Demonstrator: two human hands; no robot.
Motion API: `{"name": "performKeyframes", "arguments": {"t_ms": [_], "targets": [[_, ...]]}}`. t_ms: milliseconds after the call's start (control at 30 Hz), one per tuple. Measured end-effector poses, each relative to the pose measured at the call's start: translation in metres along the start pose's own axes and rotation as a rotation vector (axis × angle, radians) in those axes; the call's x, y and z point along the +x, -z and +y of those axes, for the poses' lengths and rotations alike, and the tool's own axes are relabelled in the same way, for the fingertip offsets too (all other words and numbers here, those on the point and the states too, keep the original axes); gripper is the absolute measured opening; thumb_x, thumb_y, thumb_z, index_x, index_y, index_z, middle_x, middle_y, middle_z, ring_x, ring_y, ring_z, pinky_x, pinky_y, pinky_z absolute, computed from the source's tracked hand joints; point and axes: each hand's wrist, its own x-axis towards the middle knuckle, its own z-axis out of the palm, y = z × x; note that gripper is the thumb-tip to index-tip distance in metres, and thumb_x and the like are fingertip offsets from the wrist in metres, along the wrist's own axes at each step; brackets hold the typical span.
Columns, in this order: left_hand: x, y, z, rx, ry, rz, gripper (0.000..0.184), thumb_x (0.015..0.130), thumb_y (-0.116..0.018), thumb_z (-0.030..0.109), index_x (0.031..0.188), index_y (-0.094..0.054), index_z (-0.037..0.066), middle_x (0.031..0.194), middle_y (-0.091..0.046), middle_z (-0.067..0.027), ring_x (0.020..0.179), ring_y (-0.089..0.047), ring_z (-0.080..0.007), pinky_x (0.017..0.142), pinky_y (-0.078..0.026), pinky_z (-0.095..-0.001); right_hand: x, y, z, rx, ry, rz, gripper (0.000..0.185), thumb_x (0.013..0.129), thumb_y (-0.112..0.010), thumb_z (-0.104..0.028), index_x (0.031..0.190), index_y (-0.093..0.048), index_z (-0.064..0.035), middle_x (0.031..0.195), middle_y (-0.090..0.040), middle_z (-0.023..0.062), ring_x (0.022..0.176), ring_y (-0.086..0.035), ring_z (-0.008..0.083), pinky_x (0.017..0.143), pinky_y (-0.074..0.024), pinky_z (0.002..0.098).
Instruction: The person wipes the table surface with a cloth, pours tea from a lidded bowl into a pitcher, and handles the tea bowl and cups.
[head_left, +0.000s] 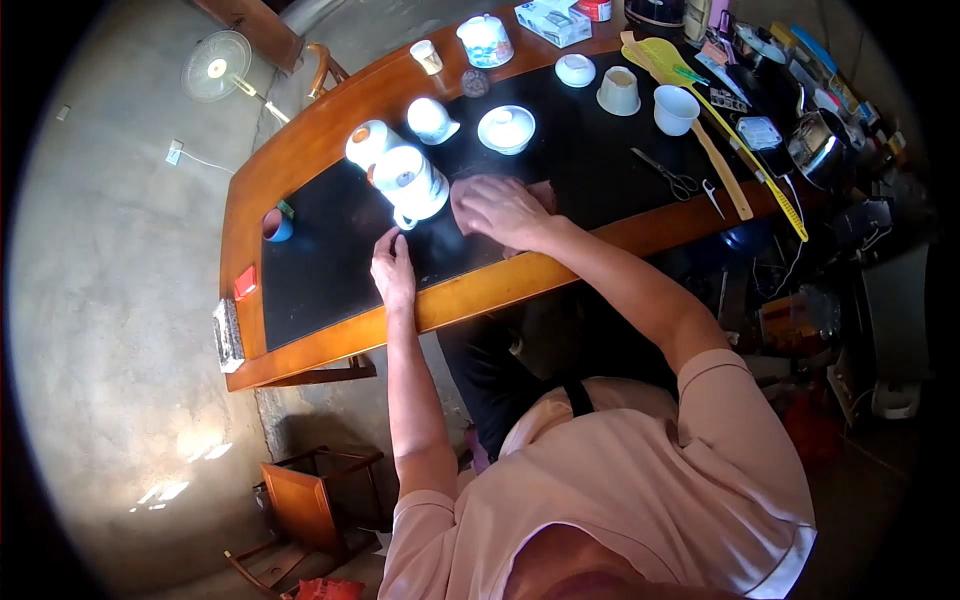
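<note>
My right hand point(503, 212) lies with its fingers spread on a brown cloth point(467, 205) on the black table top. To its left, my left hand point(392, 262) is at the near edge, fingertips close to the handle of a white mug point(418, 184). Whether those fingertips touch the handle is unclear. Just behind the mug stands another white vessel point(370, 143). A small white pot point(430, 120) and a white lidded bowl point(506, 129) are farther back.
Scissors point(667, 173), a white cup point(676, 110), an upturned cup point(619, 91) and a yellow fly swatter point(735, 125) are at the right. A tissue box point(553, 22) and floral jar point(485, 42) stand behind. At the left are a small cup point(277, 225) and red packet point(245, 283).
</note>
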Motion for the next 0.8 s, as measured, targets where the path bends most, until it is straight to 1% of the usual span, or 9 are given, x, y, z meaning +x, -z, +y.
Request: {"name": "performKeyframes", "arguments": {"t_ms": [33, 67, 100, 167, 267, 400, 533, 667, 800], "targets": [[-0.001, 0.001, 0.002, 0.008, -0.013, -0.013, 0.029, 0.093, -0.058, 0.021, 0.114, -0.066, 0.003, 0.114, -0.066, -0.0174, 0.105, -0.064, -0.0326, 0.094, -0.048, -0.0372, -0.007, -0.001, -0.002, 0.087, 0.031, 0.037, 0.043, 0.093, -0.055, -0.028, 0.135, -0.052, -0.0187, 0.145, -0.040, 0.0128, 0.138, -0.034, 0.0319, 0.115, -0.0248, 0.0489], [-0.002, 0.000, 0.002, 0.024, -0.018, -0.022, 0.029, 0.093, -0.058, 0.020, 0.115, -0.065, 0.003, 0.115, -0.066, -0.0168, 0.106, -0.063, -0.0326, 0.095, -0.047, -0.0371, -0.022, -0.003, -0.005, -0.037, 0.172, 0.041, 0.042, 0.095, -0.052, -0.032, 0.136, -0.051, -0.0187, 0.145, -0.042, 0.0116, 0.137, -0.035, 0.0300, 0.115, -0.0247, 0.0488], [-0.003, 0.000, 0.002, 0.041, -0.022, -0.032, 0.029, 0.093, -0.059, 0.020, 0.115, -0.065, 0.003, 0.117, -0.065, -0.0162, 0.107, -0.063, -0.0326, 0.096, -0.047, -0.0370, -0.035, 0.015, -0.020, 0.158, 0.070, -0.080, 0.043, 0.097, -0.049, -0.036, 0.136, -0.051, -0.0184, 0.146, -0.043, 0.0094, 0.138, -0.035, 0.0273, 0.115, -0.0244, 0.0488], [-0.003, -0.001, 0.004, 0.065, -0.023, -0.043, 0.029, 0.092, -0.059, 0.019, 0.116, -0.064, 0.004, 0.119, -0.064, -0.0152, 0.109, -0.061, -0.0325, 0.097, -0.046, -0.0369, -0.060, 0.017, -0.012, 0.186, 0.183, -0.061, 0.044, 0.098, -0.049, -0.039, 0.135, -0.052, -0.0172, 0.146, -0.044, 0.0083, 0.139, -0.035, 0.0248, 0.115, -0.0235, 0.0478], [-0.006, -0.001, 0.003, 0.079, -0.009, -0.045, 0.028, 0.092, -0.059, 0.018, 0.116, -0.064, 0.005, 0.121, -0.063, -0.0139, 0.112, -0.060, -0.0319, 0.098, -0.046, -0.0370, -0.073, 0.062, 0.006, 0.220, -0.033, -0.172, 0.043, 0.098, -0.049, -0.039, 0.133, -0.055, -0.0154, 0.143, -0.046, 0.0095, 0.138, -0.036, 0.0264, 0.114, -0.0253, 0.0450], [-0.004, -0.001, 0.000, 0.085, -0.021, -0.056, 0.027, 0.092, -0.059, 0.018, 0.116, -0.065, 0.007, 0.123, -0.062, -0.0123, 0.114, -0.059, -0.0304, 0.100, -0.045, -0.0370, -0.069, 0.066, 0.087, 0.034, -0.159, -0.043, 0.044, 0.099, -0.046, -0.039, 0.134, -0.054, -0.0133, 0.143, -0.046, 0.0122, 0.136, -0.038, 0.0277, 0.112, -0.0291, 0.0430], [-0.006, 0.001, 0.005, 0.074, 0.001, -0.074, 0.026, 0.092, -0.059, 0.018, 0.115, -0.065, 0.008, 0.124, -0.062, -0.0106, 0.115, -0.058, -0.0295, 0.102, -0.044, -0.0362, -0.061, 0.068, 0.120, -0.093, -0.395, 0.030, 0.047, 0.098, -0.045, -0.039, 0.136, -0.049, -0.0114, 0.146, -0.042, 0.0136, 0.136, -0.038, 0.0295, 0.112, -0.0299, 0.0444], [-0.006, 0.001, 0.005, 0.074, -0.004, -0.070, 0.027, 0.092, -0.059, 0.018, 0.115, -0.066, 0.007, 0.124, -0.062, -0.0111, 0.114, -0.059, -0.0297, 0.101, -0.044, -0.0361, -0.064, 0.050, 0.104, -0.152, -0.427, 0.076, 0.051, 0.097, -0.042, -0.044, 0.135, -0.050, -0.0106, 0.145, -0.042, 0.0152, 0.136, -0.036, 0.0321, 0.112, -0.0294, 0.0469], [-0.004, 0.000, 0.004, 0.085, -0.005, -0.068, 0.028, 0.092, -0.060, 0.019, 0.116, -0.066, 0.007, 0.123, -0.063, -0.0116, 0.113, -0.060, -0.0302, 0.101, -0.045, -0.0367, -0.086, 0.063, 0.048, -0.046, -0.356, -0.009, 0.051, 0.098, -0.043, -0.044, 0.135, -0.052, -0.0112, 0.143, -0.045, 0.0173, 0.136, -0.038, 0.0340, 0.113, -0.0272, 0.0475]]}}
